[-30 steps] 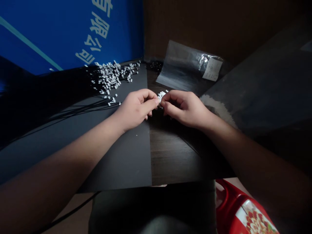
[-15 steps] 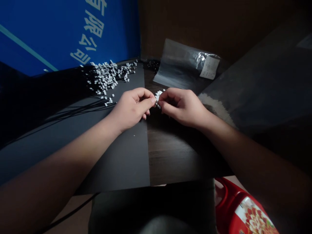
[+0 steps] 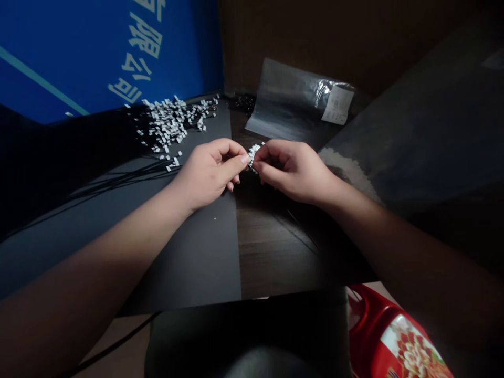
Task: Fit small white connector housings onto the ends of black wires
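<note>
My left hand (image 3: 208, 170) and my right hand (image 3: 293, 169) meet fingertip to fingertip over the dark table. Both are pinched shut on a small cluster of white tabs (image 3: 252, 153) held between them. Thin black wires (image 3: 295, 223) trail from under my right hand toward me. Behind my left hand lies a pile of small white tabs (image 3: 169, 123) on black wire ends, spread over a black sheet (image 3: 189, 252).
A clear plastic bag (image 3: 291, 113) with a white label lies behind my hands. A blue board with white characters (image 3: 98, 52) stands at the back left. A red container with a flower print (image 3: 394, 336) sits at the near right. A dark sheet (image 3: 425, 136) slopes at right.
Both hands stay pinched on the white tabs. They have shifted slightly left and up in view as my head moved. Black wires now show below my right hand.
</note>
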Available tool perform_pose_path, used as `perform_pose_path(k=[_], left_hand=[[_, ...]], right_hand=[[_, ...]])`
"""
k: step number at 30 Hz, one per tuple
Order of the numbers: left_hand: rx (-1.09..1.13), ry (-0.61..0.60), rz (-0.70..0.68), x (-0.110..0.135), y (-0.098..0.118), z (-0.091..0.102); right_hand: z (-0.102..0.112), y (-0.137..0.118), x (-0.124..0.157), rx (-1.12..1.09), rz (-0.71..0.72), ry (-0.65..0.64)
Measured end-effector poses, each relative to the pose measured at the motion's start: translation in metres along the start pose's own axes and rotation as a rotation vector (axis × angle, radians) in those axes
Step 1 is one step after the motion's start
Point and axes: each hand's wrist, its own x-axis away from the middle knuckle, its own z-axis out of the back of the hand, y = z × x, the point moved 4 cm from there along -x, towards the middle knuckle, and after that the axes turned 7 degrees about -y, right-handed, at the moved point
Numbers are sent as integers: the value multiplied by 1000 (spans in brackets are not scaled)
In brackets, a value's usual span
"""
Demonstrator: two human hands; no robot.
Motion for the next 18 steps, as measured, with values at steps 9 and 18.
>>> perform_pose_path(k=[9,18], left_hand=[[57,8,26,0,-2,-2],[89,11,24,-1,-3,-2]], right_hand=[[-2,0,0,-14,-7,6],[-3,0,0,3,-40,21]])
